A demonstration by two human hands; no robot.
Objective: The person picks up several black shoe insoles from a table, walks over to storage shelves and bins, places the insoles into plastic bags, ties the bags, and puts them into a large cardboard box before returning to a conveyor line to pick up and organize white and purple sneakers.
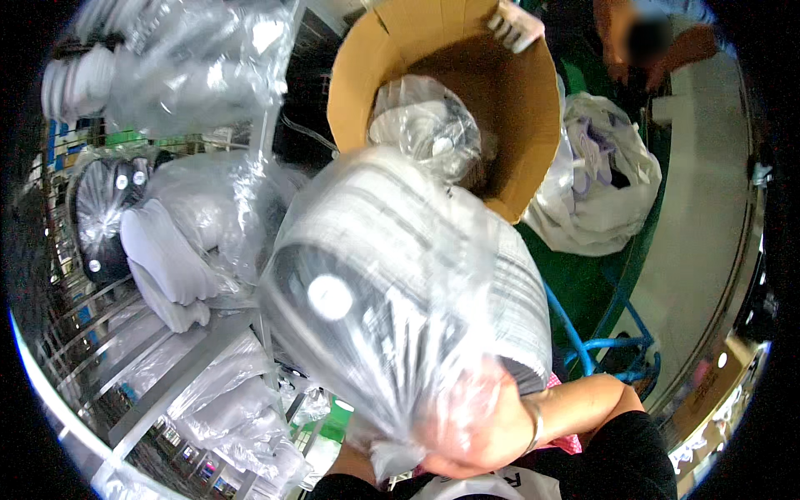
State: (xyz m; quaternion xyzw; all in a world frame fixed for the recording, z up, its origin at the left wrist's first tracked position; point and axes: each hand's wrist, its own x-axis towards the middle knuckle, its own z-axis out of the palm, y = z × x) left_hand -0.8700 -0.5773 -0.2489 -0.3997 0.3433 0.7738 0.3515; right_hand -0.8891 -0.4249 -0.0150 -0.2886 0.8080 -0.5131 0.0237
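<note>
I hold a large clear plastic bag (392, 283) packed with stacked round black and white lids, close in front of me. My right hand (479, 429) grips the gathered lower end of the bag and shows pink through the plastic, with a bracelet on the wrist. My left hand is hidden under the bag; only a bit of forearm shows at the bottom edge. Just beyond the bag stands an open cardboard box (517, 108) with another clear bag of lids (425, 125) inside it.
Another person's gloved hand (515, 25) rests on the box's far rim. A white sack (600, 183) lies on the green floor to the right, near a blue trolley frame (600, 342). Metal shelves (167, 375) on the left hold more bagged white lids (167, 258).
</note>
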